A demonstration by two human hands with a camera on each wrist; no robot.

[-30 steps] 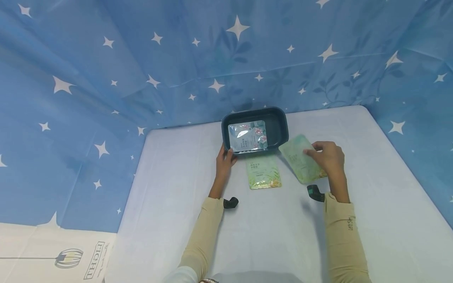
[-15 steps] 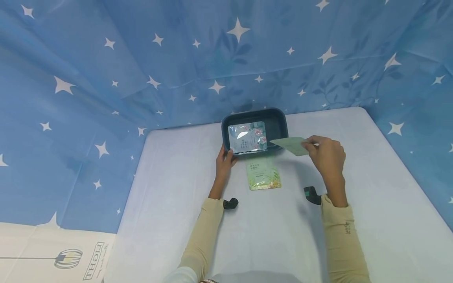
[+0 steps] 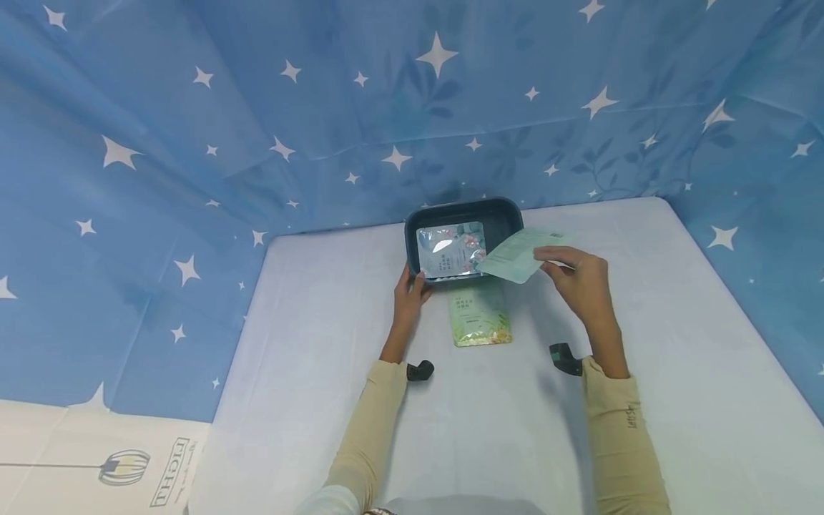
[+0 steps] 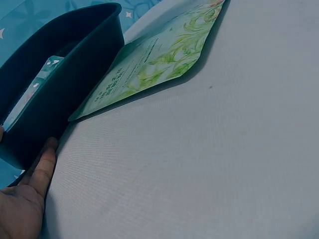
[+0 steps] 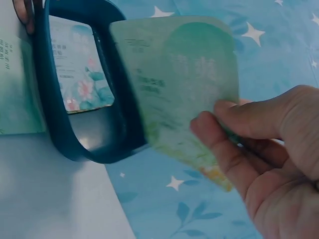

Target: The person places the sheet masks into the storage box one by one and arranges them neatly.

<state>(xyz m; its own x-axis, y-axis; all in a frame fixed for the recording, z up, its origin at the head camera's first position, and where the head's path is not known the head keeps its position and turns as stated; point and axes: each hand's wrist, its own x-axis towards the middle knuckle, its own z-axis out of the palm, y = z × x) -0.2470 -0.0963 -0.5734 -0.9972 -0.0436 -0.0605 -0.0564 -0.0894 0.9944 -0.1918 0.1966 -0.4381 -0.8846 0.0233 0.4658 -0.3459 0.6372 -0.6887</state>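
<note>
My right hand (image 3: 576,279) pinches a flat green sachet (image 5: 179,84) by its edge between thumb and fingers. The sachet is tilted above the right front rim of a dark teal plastic tray (image 3: 511,207). Inside the tray's left part lies a blue sachet with pink flowers (image 3: 450,250). At the tray's front left corner my left hand (image 3: 407,304) grips the wall, thumb at the rim and fingers along the outside. A second green sachet (image 3: 479,318) lies in front of the tray, its far end behind the tray's edge; the left wrist view shows its leaf print (image 4: 164,55).
The tray stands at the back of a table with a white cloth (image 3: 496,429). Directly behind hangs a blue curtain with white stars (image 3: 335,107). A black wrist camera sticks out from each sleeve, the left one (image 3: 420,370) and the right one (image 3: 565,359).
My right hand has lifted the green sachet and brought it left, from beside the tray to over its right front rim, turning it on the way. The left hand stays at the tray.
</note>
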